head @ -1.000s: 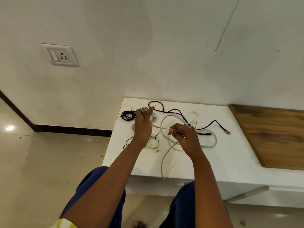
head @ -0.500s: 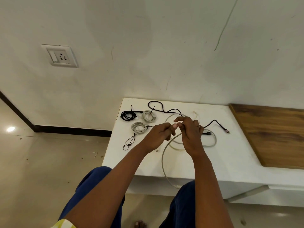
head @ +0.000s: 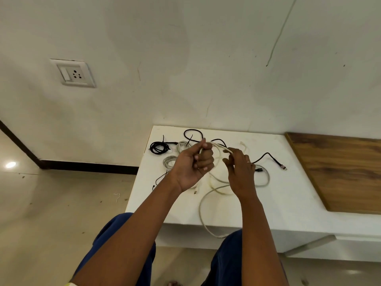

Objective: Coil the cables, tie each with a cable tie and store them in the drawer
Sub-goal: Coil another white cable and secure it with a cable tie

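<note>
2 hands (head: 216,164) grip 1 white cable (head: 203,211) (3 coils (head: 159,147) done)

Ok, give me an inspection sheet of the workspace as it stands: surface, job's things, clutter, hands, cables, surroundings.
Surface: white table, wooden panel at its right.
Job's things: black coil and two grey coils lie at the far left; drawer and cable ties not clearly seen.
Clutter: nothing seen.
Hands: left hand grips the white cable; right hand pinches it.
Cables: the white cable hangs over the front edge; loose black cable lies uncoiled.
Surroundings: wall socket, tiled floor.
</note>
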